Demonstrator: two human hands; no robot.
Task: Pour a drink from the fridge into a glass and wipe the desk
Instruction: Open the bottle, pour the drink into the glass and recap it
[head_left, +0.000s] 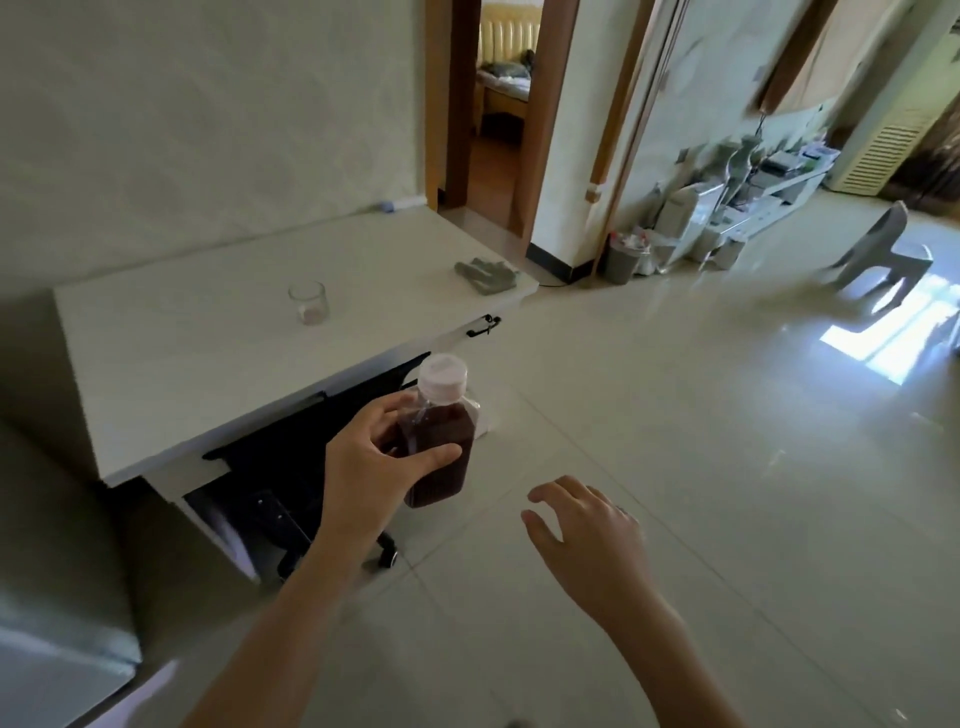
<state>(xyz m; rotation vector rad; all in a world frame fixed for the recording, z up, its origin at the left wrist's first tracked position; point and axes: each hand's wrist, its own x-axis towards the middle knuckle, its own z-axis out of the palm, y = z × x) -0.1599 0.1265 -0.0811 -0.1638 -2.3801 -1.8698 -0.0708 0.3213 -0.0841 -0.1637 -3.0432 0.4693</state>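
On the worktop (171, 374), the glass (308, 303) stands near the middle; the grey cloth (485, 275) lies at the far right corner. Your left hand (371, 462) has its grip closed around the capped bottle (440, 436) of dark drink, beyond the worktop's near edge. Your right hand (589, 525) hangs with its grip wide, holding nothing.

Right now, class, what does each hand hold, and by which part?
The left hand holds the bottle around its upper body, just below the capped neck. The right hand is open and holds nothing.
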